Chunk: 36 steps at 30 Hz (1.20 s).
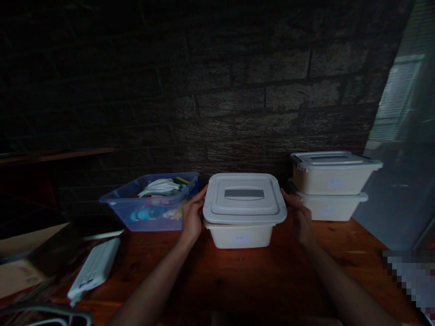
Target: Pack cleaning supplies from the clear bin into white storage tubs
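Note:
A cream storage box (222,237) with a small label stands on the wooden table in front of me. Its pale grey lid (244,207), with a darker handle strip, lies over the top and sits slightly askew, with a gap along the front left. My left hand (192,216) grips the lid's left edge, fingers closed against the side. On the opposite edge, my right hand (301,218) holds the lid the same way; some of its fingers are hidden behind the rim.
Left of the box stands a clear bluish bin (118,206) with cloth and other items inside. Two stacked lidded boxes (316,181) are at the right. A white power strip (95,265) and an open cardboard box (20,276) lie left. A brick wall (231,104) rises behind the table (238,285).

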### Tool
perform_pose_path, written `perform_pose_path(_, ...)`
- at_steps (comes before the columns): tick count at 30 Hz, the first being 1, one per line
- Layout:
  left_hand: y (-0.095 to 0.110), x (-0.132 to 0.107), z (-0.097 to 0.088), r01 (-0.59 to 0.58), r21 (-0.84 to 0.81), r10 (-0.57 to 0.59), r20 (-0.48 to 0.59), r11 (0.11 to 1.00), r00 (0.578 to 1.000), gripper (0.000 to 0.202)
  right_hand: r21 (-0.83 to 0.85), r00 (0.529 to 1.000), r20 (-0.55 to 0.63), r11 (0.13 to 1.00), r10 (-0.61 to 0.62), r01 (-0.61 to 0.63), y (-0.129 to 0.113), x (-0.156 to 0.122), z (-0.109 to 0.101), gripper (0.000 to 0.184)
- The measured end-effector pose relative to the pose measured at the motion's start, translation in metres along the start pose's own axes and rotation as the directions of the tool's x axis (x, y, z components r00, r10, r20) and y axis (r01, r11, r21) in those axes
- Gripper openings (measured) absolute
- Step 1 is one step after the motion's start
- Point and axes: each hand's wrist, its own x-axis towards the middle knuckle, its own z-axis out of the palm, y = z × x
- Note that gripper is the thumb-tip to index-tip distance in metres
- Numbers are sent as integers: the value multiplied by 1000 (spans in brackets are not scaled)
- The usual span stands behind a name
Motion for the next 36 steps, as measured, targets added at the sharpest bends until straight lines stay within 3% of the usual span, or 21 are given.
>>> perform_pose_path(4,6,12,-4,74,-106,-63,108,992,992,69,71,1000,-4,997,26,-26,-2,5,-7,53)
perform_pose_path(10,10,21,-7,110,-76,-93,198,991,976,66,107,994,9,988,113,-114,-6,10,-12,47)
perform_pose_path(17,22,20,-9,-81,134,38,299,988,953,70,82,994,-3,991,111,-110,-13,14,-11,51)
perform_pose_path(23,37,28,-4,-185,289,166,90,939,982,50,-3,992,-81,995,95,-95,-24,30,-11,44)
perform_pose_path(28,65,36,13,-259,382,310,-78,887,947,24,-87,969,-226,989,97,-119,-50,51,-6,36)
perform_pose_path(32,88,46,35,-308,410,395,-146,858,907,28,-157,955,-295,985,25,-74,-78,78,-16,37)
perform_pose_path(36,104,61,61,-338,402,409,-105,851,906,39,-257,945,-324,966,-51,-36,-100,110,-43,38)
